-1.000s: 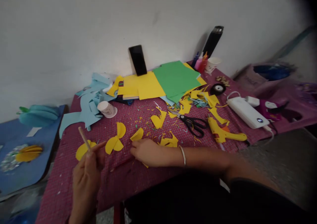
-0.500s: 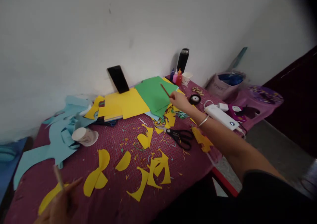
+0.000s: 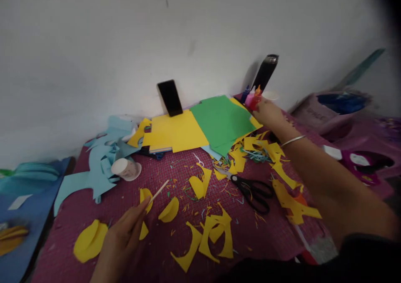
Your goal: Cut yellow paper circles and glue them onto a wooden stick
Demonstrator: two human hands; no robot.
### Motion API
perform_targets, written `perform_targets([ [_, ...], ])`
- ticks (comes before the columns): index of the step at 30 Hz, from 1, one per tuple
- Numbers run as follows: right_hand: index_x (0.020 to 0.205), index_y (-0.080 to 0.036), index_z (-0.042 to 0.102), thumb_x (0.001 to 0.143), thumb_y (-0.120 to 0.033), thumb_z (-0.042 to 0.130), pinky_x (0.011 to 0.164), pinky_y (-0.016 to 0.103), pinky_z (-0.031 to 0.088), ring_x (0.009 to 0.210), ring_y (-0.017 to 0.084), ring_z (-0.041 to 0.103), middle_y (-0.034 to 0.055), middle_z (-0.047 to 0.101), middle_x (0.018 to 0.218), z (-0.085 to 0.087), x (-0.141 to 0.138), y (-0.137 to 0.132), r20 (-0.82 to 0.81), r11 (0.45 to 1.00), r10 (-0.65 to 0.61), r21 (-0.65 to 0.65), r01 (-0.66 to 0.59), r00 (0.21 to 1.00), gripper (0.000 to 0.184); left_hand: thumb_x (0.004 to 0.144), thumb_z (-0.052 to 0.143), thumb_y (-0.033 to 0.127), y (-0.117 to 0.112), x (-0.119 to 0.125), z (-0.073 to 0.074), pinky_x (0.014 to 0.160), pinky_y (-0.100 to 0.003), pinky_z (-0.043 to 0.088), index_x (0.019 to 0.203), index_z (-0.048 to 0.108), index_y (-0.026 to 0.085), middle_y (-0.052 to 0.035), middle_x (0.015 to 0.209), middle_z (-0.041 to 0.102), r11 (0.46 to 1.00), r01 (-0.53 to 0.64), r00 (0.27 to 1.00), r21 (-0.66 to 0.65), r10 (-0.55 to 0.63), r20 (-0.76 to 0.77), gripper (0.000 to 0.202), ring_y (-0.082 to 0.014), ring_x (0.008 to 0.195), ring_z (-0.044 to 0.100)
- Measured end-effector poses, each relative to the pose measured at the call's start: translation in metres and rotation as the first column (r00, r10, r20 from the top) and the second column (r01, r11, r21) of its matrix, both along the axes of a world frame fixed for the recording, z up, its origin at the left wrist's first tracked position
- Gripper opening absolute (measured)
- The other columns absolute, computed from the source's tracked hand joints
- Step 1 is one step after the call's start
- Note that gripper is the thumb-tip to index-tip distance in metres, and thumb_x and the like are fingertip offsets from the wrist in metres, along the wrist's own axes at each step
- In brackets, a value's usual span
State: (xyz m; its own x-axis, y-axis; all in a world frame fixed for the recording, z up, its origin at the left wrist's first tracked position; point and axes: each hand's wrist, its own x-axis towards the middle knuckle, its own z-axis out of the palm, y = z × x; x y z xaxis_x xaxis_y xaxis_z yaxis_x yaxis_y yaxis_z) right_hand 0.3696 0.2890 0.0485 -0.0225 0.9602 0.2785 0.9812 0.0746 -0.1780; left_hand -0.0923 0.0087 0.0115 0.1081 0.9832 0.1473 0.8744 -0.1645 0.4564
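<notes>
My left hand (image 3: 120,237) is low at the front left of the table, closed on a thin wooden stick (image 3: 159,190) that points up and right over yellow paper cut-outs (image 3: 169,211). My right hand (image 3: 267,112) is stretched to the back right corner, up against small coloured bottles (image 3: 253,98) and a white paper cup (image 3: 271,95). Its fingers are turned away from me, so I cannot see their grip. A bangle sits on that wrist. Black scissors (image 3: 254,192) lie under the right forearm's left side.
A checked maroon cloth (image 3: 156,178) covers the table. Green (image 3: 222,120) and yellow sheets (image 3: 177,130) lie at the back, with a phone (image 3: 170,98) and black flask (image 3: 266,72) leaning on the wall. Blue paper scraps (image 3: 100,162) and a tipped cup (image 3: 127,169) lie left.
My right hand left the yellow pieces at the front, reached to the green sheet with a stick, and is now at the bottles. My left hand kept its stick throughout.
</notes>
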Motion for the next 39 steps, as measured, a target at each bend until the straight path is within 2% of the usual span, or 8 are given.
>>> perform_targets([
  [4,0.105,0.004,0.064,0.092,-0.027,0.040,0.082,0.037,0.035,0.108,0.025,0.055,0.0243,0.063,0.106,0.006,-0.037,-0.034,-0.020,0.984,0.169,0.058,-0.167,0.985,0.041,0.089,0.042,0.027,-0.005,0.008,0.012,0.059,-0.023,0.052,0.124,0.061,0.027,-0.0048,0.090,0.071,0.986,0.004,0.987,-0.169,-0.030,-0.156,0.040,-0.0169,0.072,0.069],
  [8,0.098,-0.016,0.066,0.089,-0.020,0.053,0.081,0.036,0.046,0.090,0.021,0.060,0.0083,0.066,0.094,0.003,-0.095,-0.123,-0.211,0.814,0.580,0.111,-0.570,0.787,0.017,0.086,0.042,0.021,-0.012,0.011,0.018,0.063,-0.025,0.052,0.117,0.064,0.025,-0.0062,0.095,0.070,0.988,0.036,0.967,-0.153,-0.073,-0.243,0.038,-0.0178,0.077,0.068],
  [11,0.096,-0.018,0.066,0.091,-0.016,0.049,0.083,0.036,0.047,0.091,0.020,0.060,0.0072,0.066,0.093,-0.010,-0.132,-0.187,-0.334,0.686,0.694,0.036,-0.727,0.638,0.018,0.088,0.042,0.023,-0.021,0.007,0.014,0.073,-0.026,0.053,0.108,0.065,0.020,-0.0074,0.098,0.070,0.997,0.053,0.976,-0.065,-0.065,-0.208,0.030,-0.0183,0.085,0.068],
  [14,0.097,-0.016,0.066,0.091,-0.015,0.049,0.082,0.036,0.047,0.091,0.020,0.059,0.0089,0.066,0.095,-0.027,-0.152,-0.220,-0.382,0.626,0.717,-0.018,-0.780,0.584,0.018,0.090,0.042,0.024,-0.035,0.003,0.008,0.072,-0.026,0.052,0.108,0.063,0.019,-0.0070,0.100,0.069,0.998,0.049,0.970,-0.049,-0.059,-0.234,0.028,-0.0181,0.087,0.068],
  [22,0.101,-0.017,0.068,0.091,-0.016,0.047,0.087,0.040,0.046,0.097,0.022,0.059,0.0099,0.067,0.103,-0.058,-0.155,-0.220,-0.375,0.667,0.682,-0.032,-0.744,0.628,0.022,0.089,0.038,0.011,-0.053,0.010,0.000,0.067,-0.026,0.050,0.117,0.062,0.023,-0.0046,0.094,0.069,0.931,-0.076,0.884,-0.358,-0.103,-0.456,0.039,-0.0176,0.084,0.068],
  [27,0.107,-0.016,0.067,0.089,-0.012,0.049,0.095,0.045,0.044,0.109,0.024,0.056,0.0114,0.065,0.115,-0.071,-0.154,-0.217,-0.356,0.684,0.657,-0.090,-0.724,0.665,0.025,0.091,0.043,0.023,-0.047,0.005,0.008,0.069,-0.028,0.051,0.122,0.057,0.023,-0.0056,0.102,0.068,0.983,-0.026,0.909,-0.183,-0.053,-0.413,0.034,-0.0192,0.088,0.067],
  [32,0.114,-0.017,0.063,0.090,-0.012,0.046,0.097,0.042,0.045,0.114,0.022,0.055,0.0125,0.061,0.122,-0.076,-0.156,-0.218,-0.457,0.641,0.659,-0.073,-0.764,0.597,0.030,0.088,0.042,0.020,-0.021,0.023,0.009,0.069,-0.026,0.052,0.123,0.057,0.024,-0.0061,0.105,0.068,0.991,0.099,0.934,-0.085,-0.122,-0.335,0.038,-0.0182,0.086,0.067],
  [39,0.096,-0.017,0.067,0.086,-0.010,0.049,0.095,0.044,0.046,0.108,0.024,0.056,0.0129,0.062,0.116,-0.078,-0.151,-0.213,-0.483,0.752,0.563,-0.036,-0.658,0.671,0.022,0.088,0.041,0.015,0.009,0.051,-0.009,0.064,-0.027,0.051,0.115,0.063,0.021,-0.0058,0.091,0.069,0.980,0.155,0.909,-0.126,-0.191,-0.370,0.036,-0.0183,0.076,0.066],
])
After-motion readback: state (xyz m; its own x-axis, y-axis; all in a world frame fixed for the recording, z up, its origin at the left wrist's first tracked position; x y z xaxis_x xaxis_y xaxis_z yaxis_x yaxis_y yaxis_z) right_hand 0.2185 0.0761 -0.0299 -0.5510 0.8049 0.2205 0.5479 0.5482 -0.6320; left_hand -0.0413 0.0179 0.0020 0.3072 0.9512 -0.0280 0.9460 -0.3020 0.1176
